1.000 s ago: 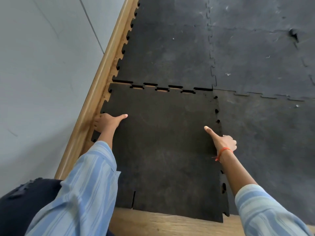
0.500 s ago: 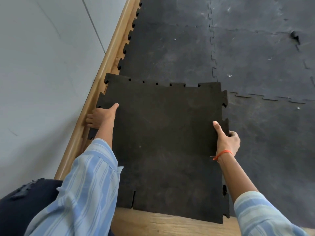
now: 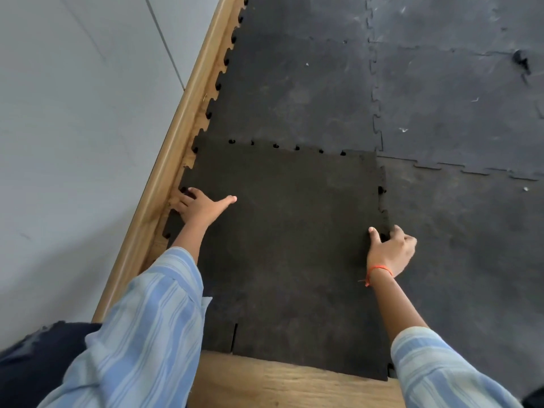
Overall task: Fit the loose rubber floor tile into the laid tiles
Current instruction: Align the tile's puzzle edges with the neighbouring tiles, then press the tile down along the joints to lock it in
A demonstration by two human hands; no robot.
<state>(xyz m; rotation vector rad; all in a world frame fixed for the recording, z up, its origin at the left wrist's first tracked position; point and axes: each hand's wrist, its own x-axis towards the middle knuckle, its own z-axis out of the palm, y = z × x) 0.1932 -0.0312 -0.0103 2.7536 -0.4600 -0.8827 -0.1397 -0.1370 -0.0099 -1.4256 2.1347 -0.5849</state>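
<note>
We are kneeling at the near end of the loose rubber floor tile (image 3: 294, 245), which is lying on the wooden floor (image 3: 279, 384) beside the wooden skirting (image 3: 164, 172) at the foot of the grey wall (image 3: 73, 128) on the left. The tile's far edge is sitting on top of the laid tiles (image 3: 309, 92) ahead, with its notches showing as dark holes along that seam rather than meshed teeth. Its right edge is overlapping the laid tile on the right, and its near edge is ending on bare wood.

We are placing our left hand (image 3: 200, 206) on the tile's left edge, next to the skirting. The thumb is stretching flat across the top surface toward the right, and the fingers are curling down over the toothed edge; we cannot tell whether they are reaching under the tile.

We are gripping the right edge with our right hand (image 3: 390, 253), pinching narrowly. The thumb is pressing on the top face, and the fingers are wrapping around the outer edge at one of the notches. An orange thread (image 3: 378, 270) is circling that wrist.

Both blue striped sleeves (image 3: 141, 334) are entering from the near side.
</note>
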